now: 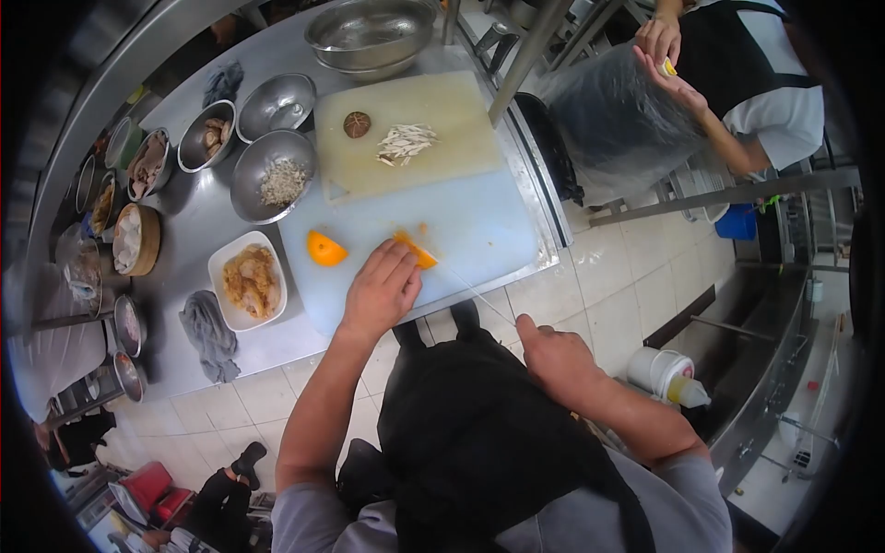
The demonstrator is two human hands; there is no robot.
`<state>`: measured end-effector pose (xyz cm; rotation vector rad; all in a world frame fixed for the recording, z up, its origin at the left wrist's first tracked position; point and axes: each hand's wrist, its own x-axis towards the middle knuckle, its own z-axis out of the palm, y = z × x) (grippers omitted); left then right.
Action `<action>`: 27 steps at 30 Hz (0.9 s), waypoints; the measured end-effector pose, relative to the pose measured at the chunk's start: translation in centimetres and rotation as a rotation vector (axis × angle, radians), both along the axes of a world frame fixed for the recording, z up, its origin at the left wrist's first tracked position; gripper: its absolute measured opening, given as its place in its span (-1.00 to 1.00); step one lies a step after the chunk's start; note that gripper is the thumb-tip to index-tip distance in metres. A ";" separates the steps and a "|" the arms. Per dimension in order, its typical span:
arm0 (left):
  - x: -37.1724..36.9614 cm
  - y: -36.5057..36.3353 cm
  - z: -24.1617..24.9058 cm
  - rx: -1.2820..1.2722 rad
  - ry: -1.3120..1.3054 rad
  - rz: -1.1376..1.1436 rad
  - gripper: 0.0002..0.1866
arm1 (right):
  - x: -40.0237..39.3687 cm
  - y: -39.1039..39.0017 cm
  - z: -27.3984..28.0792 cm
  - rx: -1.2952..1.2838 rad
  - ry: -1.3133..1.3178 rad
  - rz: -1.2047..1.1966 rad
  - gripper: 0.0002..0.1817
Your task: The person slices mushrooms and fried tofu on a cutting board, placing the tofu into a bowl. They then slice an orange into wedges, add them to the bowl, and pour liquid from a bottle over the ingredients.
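My left hand (385,281) is curled, its fingertips pressing a bright orange, carrot-like piece (419,253) onto the white cutting board (461,217). In my right hand (560,361) is a knife (481,297), its blade seen nearly edge-on as a thin line reaching toward the orange piece. Left of my left hand lies a larger orange chunk (326,248) with a rounded side. Small orange bits and smears mark the board around my fingertips. Behind, on a yellowish board (442,97), sit a dark mushroom cap (357,124) and a pile of pale strips (407,142).
Left of the boards stand a steel bowl (241,189) of chopped white bits, a mushroom bowl (184,152), a square white dish (219,263) of pale brown food, and a grey cloth (207,336). Another person's hands (666,55) hold something small at upper right, beside a plastic-covered bin (618,120).
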<state>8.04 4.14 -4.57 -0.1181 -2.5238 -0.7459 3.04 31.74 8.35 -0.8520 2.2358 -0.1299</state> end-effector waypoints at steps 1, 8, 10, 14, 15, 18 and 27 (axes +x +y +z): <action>0.0 0.0 -0.1 -0.008 0.006 0.010 -0.73 | 0.1 -0.2 0.1 -0.027 0.014 0.000 -0.70; 0.0 0.0 -0.1 -0.016 0.018 0.018 -0.73 | -0.3 -2.0 -1.1 0.040 0.033 0.036 -0.72; 0.0 0.0 0.0 -0.021 0.009 0.014 -0.73 | -1.1 -4.7 -2.9 -0.179 0.077 0.012 -0.71; -0.1 0.2 0.2 -0.027 0.002 0.038 -0.71 | -1.4 -5.4 -5.2 -0.211 0.119 0.058 -0.67; -0.1 0.1 0.2 -0.031 0.007 0.038 -0.71 | -0.9 -3.9 -4.6 -0.190 0.095 0.028 -0.65; 0.0 -0.3 -0.5 -0.039 -0.020 0.041 -0.71 | 0.5 0.1 -3.2 -0.095 0.070 0.011 -0.64; -3.1 -2.9 4.3 -0.295 -0.061 -0.175 -0.71 | 2.7 6.6 -0.6 -0.056 0.036 -0.066 -0.68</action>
